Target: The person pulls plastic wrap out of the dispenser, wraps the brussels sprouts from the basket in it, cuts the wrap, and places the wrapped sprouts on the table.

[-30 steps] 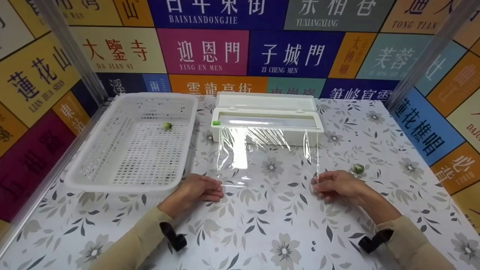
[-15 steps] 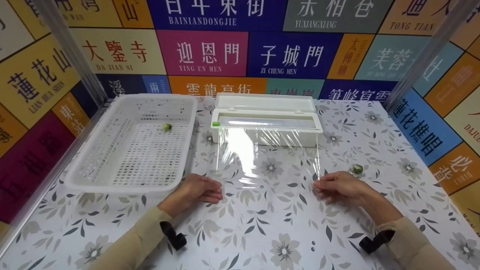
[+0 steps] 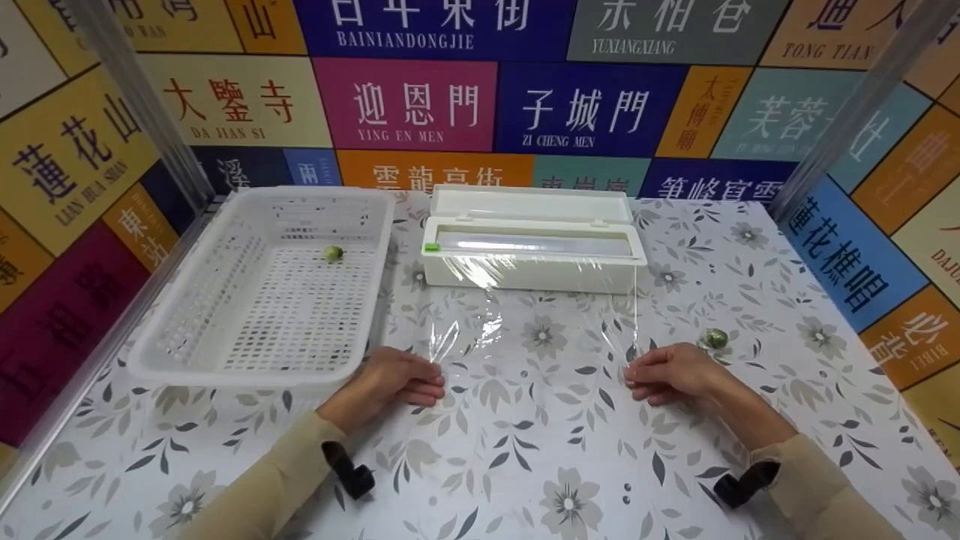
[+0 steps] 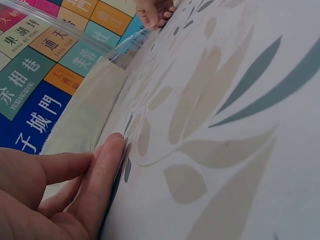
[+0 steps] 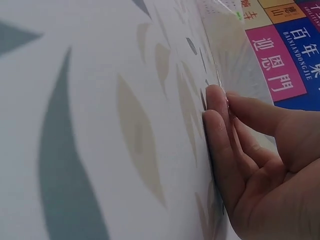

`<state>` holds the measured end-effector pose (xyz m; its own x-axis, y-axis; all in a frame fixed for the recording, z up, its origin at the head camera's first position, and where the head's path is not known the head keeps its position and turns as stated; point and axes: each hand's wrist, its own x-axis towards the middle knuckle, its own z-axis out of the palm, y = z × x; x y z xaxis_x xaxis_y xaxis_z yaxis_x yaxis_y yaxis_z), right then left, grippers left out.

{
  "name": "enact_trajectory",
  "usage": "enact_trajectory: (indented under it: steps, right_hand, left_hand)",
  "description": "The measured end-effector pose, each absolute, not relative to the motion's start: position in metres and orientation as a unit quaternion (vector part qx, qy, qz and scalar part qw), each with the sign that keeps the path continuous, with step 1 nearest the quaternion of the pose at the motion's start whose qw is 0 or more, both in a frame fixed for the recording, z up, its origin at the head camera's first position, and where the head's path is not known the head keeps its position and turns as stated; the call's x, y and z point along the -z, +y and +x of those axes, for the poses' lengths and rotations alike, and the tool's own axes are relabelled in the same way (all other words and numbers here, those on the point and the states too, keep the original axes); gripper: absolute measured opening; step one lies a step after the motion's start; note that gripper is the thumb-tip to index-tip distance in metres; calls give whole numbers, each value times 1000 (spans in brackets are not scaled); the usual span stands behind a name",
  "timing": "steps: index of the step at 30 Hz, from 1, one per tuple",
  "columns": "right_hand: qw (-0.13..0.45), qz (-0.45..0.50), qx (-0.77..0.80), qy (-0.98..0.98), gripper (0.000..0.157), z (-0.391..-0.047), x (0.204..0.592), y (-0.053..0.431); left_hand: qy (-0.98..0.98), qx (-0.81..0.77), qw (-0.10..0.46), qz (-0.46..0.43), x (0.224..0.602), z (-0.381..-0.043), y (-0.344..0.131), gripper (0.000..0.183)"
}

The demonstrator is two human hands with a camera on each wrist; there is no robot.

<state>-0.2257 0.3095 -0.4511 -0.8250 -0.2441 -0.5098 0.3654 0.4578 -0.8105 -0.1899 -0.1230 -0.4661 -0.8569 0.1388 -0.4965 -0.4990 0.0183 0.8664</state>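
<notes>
A sheet of clear plastic wrap (image 3: 491,326) stretches from the white wrap dispenser box (image 3: 525,274) toward me, low over the tablecloth. Its near left corner is pinched between thumb and fingers of my left hand (image 3: 405,377). On the other side my right hand (image 3: 671,373) pinches the near right corner, and creases run from both pinch points. In the right wrist view the film (image 5: 240,55) rises from between thumb and forefinger. The box lid (image 3: 529,202) is raised at the back, and a green slider (image 3: 432,247) sits at the left end of its front edge.
A white perforated basket (image 3: 247,375) stands at the left, with a small green Brussels sprout (image 3: 334,253) inside. Another sprout (image 3: 716,338), looking glossy, lies on the flowered tablecloth (image 3: 570,502) beyond my right hand. Sign-covered panels (image 3: 420,105) enclose the back and sides.
Both hands stay almost in place. Glare on the film has shrunk and shifted, and fresh creases show at both held corners.
</notes>
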Motion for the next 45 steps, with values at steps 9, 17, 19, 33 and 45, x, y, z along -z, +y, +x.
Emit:
enact_trajectory:
  steps: [9,17,19,33,45]
  right_hand:
    - [286,45,523,802,24,-225,451,309]
    - [283,51,526,801,25,-223,453,308]
    - [283,52,526,800,24,-223,454,308]
    - [292,57,510,807,34,-227,451,307]
    - [281,60,498,818,29,-230,449,304]
  left_hand:
    - [678,-687,227,-129,464,-187,-122,25]
    - [681,-690,225,-100,461,-176,-127,31]
    - [683,-686,229,-102,459,-172,-128,32]
    - [687,-686,235,-42,404,-145,-129,45]
    - [736,-652,180,-23,333,-164,-156,40]
